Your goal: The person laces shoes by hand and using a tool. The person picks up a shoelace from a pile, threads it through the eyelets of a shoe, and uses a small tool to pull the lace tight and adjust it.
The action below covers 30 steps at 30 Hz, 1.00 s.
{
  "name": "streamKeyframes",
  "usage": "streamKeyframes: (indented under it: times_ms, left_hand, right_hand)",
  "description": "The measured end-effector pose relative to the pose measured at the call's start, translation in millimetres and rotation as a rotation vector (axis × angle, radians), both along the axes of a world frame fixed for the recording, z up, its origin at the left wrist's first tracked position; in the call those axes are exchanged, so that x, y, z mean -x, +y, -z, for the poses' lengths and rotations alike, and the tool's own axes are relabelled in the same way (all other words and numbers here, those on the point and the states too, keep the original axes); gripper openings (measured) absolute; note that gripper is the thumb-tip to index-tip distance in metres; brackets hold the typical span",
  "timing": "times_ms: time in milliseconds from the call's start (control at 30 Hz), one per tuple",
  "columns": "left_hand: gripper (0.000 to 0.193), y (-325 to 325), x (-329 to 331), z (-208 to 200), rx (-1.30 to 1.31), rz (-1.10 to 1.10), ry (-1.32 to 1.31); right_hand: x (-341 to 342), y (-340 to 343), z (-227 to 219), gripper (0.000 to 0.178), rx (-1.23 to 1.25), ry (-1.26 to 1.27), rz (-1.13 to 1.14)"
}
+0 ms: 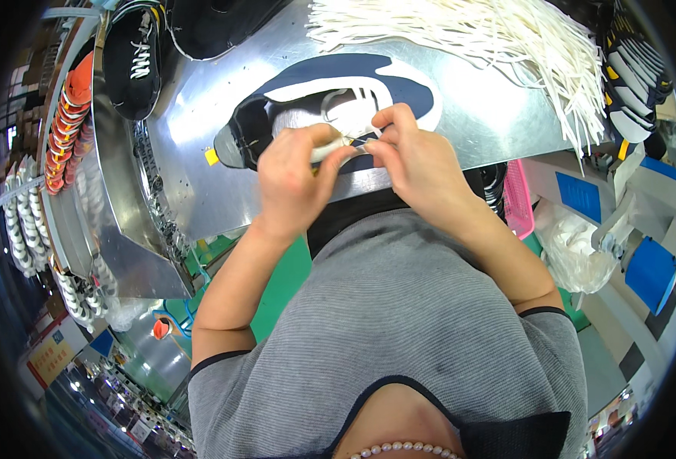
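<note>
A navy and white shoe upper (408,86) with a grey heel lies on its side on the metal table, its heel to the left and its toe to the right. White shoelace (362,93) crosses its throat in short bars. My left hand (296,172) is closed, with thumb and forefinger pinching the near eyelet edge of the upper. Close beside it, my right hand (418,161) is closed in a pinch on the shoelace at the same edge. The fingers partly cover what lies between the two sets of fingertips.
Loose white shoelaces (475,34) are heaped at the table's far right. Black shoes (133,65) stand at the far left, by orange shoe parts (70,115) in a row. Striped uppers (635,84) are stacked at right, above a pink basket (518,200) and a plastic bag (579,249).
</note>
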State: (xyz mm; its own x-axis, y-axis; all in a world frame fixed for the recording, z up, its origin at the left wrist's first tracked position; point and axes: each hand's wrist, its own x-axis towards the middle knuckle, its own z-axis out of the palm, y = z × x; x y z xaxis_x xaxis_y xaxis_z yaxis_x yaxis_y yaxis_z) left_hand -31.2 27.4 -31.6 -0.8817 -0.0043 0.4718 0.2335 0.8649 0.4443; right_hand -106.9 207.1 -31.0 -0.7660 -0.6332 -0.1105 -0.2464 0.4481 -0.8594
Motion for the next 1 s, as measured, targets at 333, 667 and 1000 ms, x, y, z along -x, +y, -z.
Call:
streamKeyframes:
  times_ms: [333, 667, 1000]
  left_hand:
    - [0.034, -3.2, -12.5, 12.8, -0.054, 0.014, 0.104]
    - [0.037, -2.1, -19.4, 13.2, -0.015, 0.140, 0.207]
    - [0.032, -1.6, -18.4, -0.1, -0.079, 0.135, 0.020]
  right_hand:
    - [13.6, 19.8, -13.0, 0.020, -0.031, -0.012, -0.072]
    - [33.1, -24.2, -23.4, 0.019, -0.136, 0.190, -0.351]
    - [78.9, -11.7, -64.7, 0.013, 0.936, -0.136, 0.073]
